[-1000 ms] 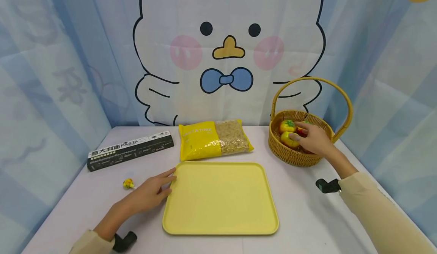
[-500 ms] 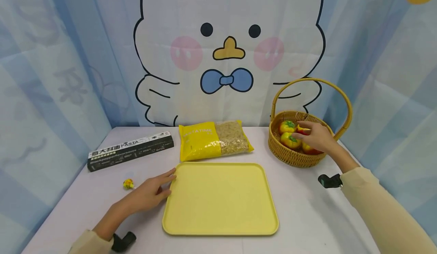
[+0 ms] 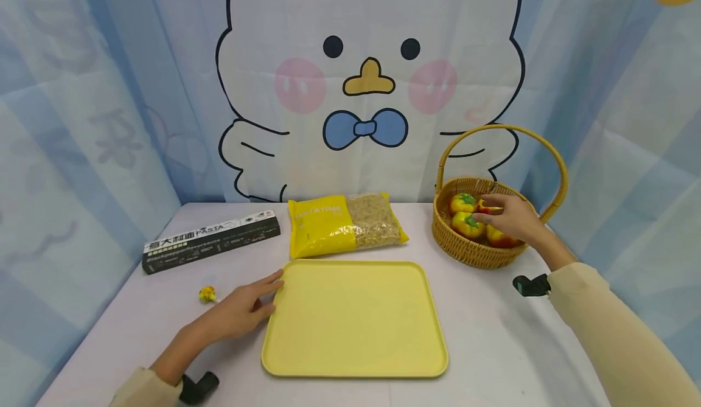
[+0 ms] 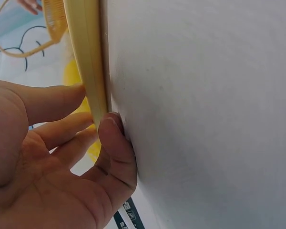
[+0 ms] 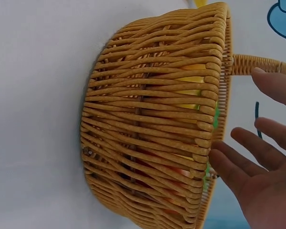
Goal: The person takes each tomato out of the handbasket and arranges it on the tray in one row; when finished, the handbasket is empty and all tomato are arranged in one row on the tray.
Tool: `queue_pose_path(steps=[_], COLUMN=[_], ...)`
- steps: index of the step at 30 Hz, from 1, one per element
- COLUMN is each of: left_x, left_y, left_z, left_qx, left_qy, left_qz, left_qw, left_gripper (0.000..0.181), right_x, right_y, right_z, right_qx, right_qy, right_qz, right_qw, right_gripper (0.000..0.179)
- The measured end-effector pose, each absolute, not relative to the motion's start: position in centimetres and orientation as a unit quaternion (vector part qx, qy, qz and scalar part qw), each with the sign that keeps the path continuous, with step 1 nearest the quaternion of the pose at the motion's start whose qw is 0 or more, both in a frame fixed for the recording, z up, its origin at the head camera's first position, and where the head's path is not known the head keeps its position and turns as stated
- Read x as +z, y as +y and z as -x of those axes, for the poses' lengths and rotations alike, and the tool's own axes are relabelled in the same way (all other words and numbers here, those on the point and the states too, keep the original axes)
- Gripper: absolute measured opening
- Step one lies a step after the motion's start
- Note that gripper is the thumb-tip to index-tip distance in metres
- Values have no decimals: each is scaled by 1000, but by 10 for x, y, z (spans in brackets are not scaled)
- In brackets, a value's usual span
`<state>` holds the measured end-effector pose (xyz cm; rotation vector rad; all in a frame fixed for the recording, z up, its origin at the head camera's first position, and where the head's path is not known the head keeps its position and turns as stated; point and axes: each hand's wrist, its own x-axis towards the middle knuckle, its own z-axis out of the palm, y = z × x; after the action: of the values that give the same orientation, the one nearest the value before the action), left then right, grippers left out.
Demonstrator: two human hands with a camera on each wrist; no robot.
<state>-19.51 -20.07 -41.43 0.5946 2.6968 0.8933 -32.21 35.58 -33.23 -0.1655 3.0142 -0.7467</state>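
Note:
In the head view my left hand (image 3: 241, 313) rests at the left edge of a yellow tray (image 3: 356, 319). The left wrist view shows its fingertips against the tray's rim (image 4: 88, 52), one finger bent close to the tabletop. On the right, my right hand (image 3: 512, 218) hovers over a wicker basket (image 3: 465, 252) with an arched handle. Its fingers are extended with nothing between them; the right wrist view has the hand (image 5: 262, 162) beside the basket's rim. Inside the basket lie several yellow-and-red fruits (image 3: 468, 226) with green tops, one partly hidden behind the fingers.
Behind the tray lies a yellow pasta bag (image 3: 323, 227) with a see-through end. A long black pasta box (image 3: 210, 241) is at the back left. A small wrapped lollipop (image 3: 207, 294) sits near my left hand. A printed curtain (image 3: 367, 170) hangs behind the table.
My right hand has drawn back slightly to the right and up off the fruits, uncovering one at the basket's front right. The left hand and tray stay in place.

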Motion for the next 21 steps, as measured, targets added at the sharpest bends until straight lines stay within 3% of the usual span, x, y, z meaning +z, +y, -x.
queue_pose_path(steps=[21], left_x=[-414], left_y=[-198], left_z=[194], left_qx=[307], left_qy=[924], left_qz=[-190], left_qw=[125], left_gripper=[54], right_x=[-340], right_y=[355], right_z=[339], right_qx=[-237], right_qy=[968], right_qz=[61], right_qw=[49], right_gripper=[72])
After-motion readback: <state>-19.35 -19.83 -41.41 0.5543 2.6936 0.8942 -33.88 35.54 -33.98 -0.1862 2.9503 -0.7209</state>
